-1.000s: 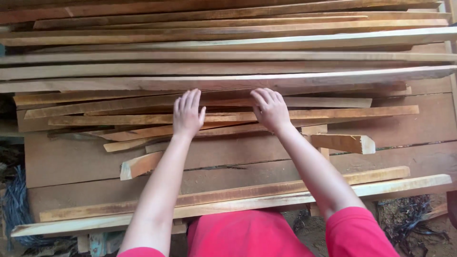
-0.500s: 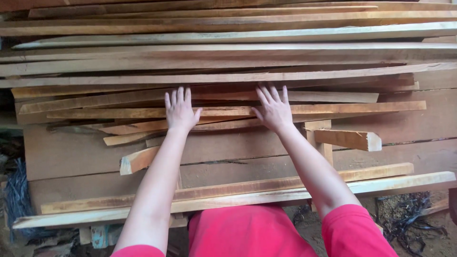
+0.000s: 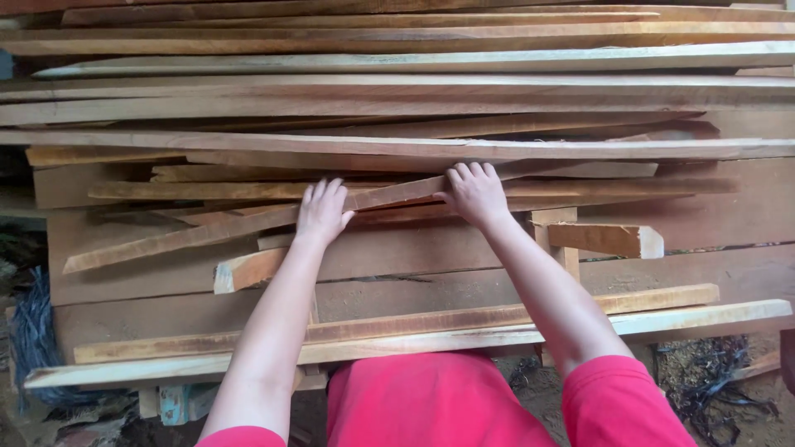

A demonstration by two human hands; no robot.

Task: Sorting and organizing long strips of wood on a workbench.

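Pile (image 3: 414,99) of rough planks and offcuts filling the view, most lying lengthwise left to right; taken as the landmark.

Slat (image 3: 248,225): long, narrow, reddish, lying on the near part of the pile, tilted, its left end lower and nearer the body, its right end rising under the right hand.

Left hand (image 3: 321,213): palm down on the slat near its middle, fingers straight and close together, thumb out to the side. No curl round the edge seen; pressing flat rather than gripping.

Right hand (image 3: 474,192): palm down on the slat's upper end, fingers bent slightly over the far edge. Whether fingertips hook under the edge cannot be told.

Block (image 3: 609,238): short, pale-ended, lying on the pile to the right of the right hand, apart from it.

Stub (image 3: 247,271): short angled offcut with a pale cut end, just below the left hand, on the pile's near face.

Strip (image 3: 497,335): long and pale, along the pile's near edge, crossed by both forearms.

Red clothing (image 3: 431,406) below the pile's near edge.
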